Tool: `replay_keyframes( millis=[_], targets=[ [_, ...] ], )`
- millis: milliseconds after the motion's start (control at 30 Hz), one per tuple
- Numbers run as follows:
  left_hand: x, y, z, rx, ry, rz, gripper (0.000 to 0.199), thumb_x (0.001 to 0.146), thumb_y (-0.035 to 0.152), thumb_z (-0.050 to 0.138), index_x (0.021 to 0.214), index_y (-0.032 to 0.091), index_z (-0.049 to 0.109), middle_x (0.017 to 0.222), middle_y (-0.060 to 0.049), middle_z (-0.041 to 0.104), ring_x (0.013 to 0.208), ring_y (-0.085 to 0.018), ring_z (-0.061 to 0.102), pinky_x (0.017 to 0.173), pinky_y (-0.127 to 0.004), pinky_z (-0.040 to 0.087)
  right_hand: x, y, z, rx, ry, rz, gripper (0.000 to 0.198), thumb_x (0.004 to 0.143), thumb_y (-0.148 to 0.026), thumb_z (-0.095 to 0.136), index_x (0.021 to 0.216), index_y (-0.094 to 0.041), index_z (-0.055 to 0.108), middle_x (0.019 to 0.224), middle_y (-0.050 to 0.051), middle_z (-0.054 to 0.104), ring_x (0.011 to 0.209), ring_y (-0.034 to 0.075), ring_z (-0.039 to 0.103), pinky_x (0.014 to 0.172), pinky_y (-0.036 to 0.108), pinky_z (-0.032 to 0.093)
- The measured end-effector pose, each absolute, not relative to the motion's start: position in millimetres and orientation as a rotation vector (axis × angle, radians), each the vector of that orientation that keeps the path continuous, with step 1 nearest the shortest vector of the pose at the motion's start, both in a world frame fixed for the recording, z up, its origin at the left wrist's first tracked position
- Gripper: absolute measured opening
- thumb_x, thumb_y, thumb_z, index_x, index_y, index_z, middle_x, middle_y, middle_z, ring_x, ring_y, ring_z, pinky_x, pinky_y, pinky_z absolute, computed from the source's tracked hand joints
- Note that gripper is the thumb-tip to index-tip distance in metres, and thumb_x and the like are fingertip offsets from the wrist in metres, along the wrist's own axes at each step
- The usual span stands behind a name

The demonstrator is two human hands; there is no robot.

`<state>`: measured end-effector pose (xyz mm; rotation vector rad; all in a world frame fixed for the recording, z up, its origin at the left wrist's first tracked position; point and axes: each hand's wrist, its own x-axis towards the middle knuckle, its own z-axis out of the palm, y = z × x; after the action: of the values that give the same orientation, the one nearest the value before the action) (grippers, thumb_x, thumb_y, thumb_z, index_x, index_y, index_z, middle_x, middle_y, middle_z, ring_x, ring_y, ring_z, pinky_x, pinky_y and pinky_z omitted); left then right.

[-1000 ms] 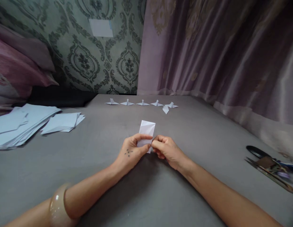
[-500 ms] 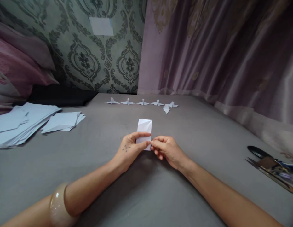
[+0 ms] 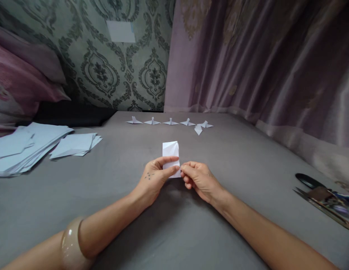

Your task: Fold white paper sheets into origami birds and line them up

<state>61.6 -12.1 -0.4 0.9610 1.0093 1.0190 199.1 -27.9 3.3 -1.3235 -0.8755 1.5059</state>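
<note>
A small folded white paper [image 3: 170, 149] with slanting creases is held up in front of me, above the grey surface. My left hand [image 3: 157, 176] grips it from the left, its thumb and fingers across the paper's middle. On the other side, my right hand [image 3: 199, 178] is closed, with thumb and forefinger pinched at the paper's right edge. The paper's back side and the fingers behind it are hidden.
Several folded paper birds [image 3: 170, 122] stand in a row at the far edge of the grey surface [image 3: 121, 232]. Stacked white sheets [image 3: 47, 133] and smaller paper squares [image 3: 74, 144] lie left. Scissors [image 3: 318, 204] and other small items lie right.
The folded paper has tilted slightly to the left at its top. Both hands keep nearly the same place and grip.
</note>
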Motion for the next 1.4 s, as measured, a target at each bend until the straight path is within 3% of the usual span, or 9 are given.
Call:
replay_keyframes(
  millis=[200,433,600,700,833,1400],
  targets=[
    [60.3,-10.9,-1.6,0.905,0.992,1.029,0.043,0.061,0.022,0.078,0.101,0.012,0.067,0.077,-0.003,0.068,0.074,-0.013,0.060,0.073,-0.025,0.044,199.7,-27.5,0.6,-1.324,-0.872,1.470,0.012,0.065,-0.021,0.063,0.062,-0.015,0.053,0.052,-0.005,0.052,0.042,0.004,0.041,0.035,0.016,0.032],
    [58.0,-8.7,0.2,0.810,1.031,1.031,0.045,0.059,0.021,0.079,0.101,0.013,0.066,0.068,0.000,0.064,0.063,-0.011,0.057,0.063,-0.023,0.045,210.2,-29.7,8.2,-1.374,-0.938,1.476,0.011,0.067,-0.023,0.061,0.062,-0.016,0.055,0.055,-0.004,0.053,0.041,0.004,0.041,0.036,0.017,0.032],
    [56.9,-6.7,-2.5,0.765,1.008,1.021,0.039,0.061,0.025,0.078,0.097,0.014,0.067,0.070,-0.002,0.065,0.063,-0.013,0.059,0.061,-0.026,0.046,220.2,-33.6,9.4,-1.376,-1.176,1.536,0.031,0.075,-0.038,0.059,0.054,-0.017,0.049,0.046,-0.005,0.046,0.036,0.004,0.032,0.035,0.019,0.023],
    [57.0,-7.0,-3.6,0.762,0.959,1.010,0.037,0.062,0.025,0.077,0.096,0.014,0.068,0.071,-0.003,0.066,0.065,-0.014,0.061,0.064,-0.028,0.048,220.0,-34.1,9.6,-1.310,-1.174,1.414,0.025,0.065,-0.037,0.073,0.069,-0.018,0.056,0.060,-0.005,0.053,0.048,0.005,0.042,0.041,0.018,0.030],
    [58.0,-9.8,-2.9,0.801,0.911,0.968,0.035,0.063,0.026,0.077,0.095,0.014,0.069,0.073,-0.005,0.068,0.069,-0.016,0.063,0.068,-0.029,0.048,215.4,-34.8,8.5,-1.347,-1.225,1.475,0.028,0.069,-0.042,0.070,0.077,-0.017,0.060,0.061,-0.003,0.054,0.051,0.007,0.045,0.042,0.019,0.032],
    [51.1,-3.0,-7.6,0.948,0.935,1.009,0.038,0.064,0.024,0.075,0.101,0.021,0.070,0.069,0.000,0.064,0.058,-0.010,0.054,0.056,-0.022,0.043,215.6,-42.7,0.3,-1.417,-1.529,1.460,0.010,0.072,-0.026,0.064,0.069,-0.018,0.059,0.059,-0.004,0.053,0.052,0.007,0.044,0.049,0.020,0.032]
  ],
)
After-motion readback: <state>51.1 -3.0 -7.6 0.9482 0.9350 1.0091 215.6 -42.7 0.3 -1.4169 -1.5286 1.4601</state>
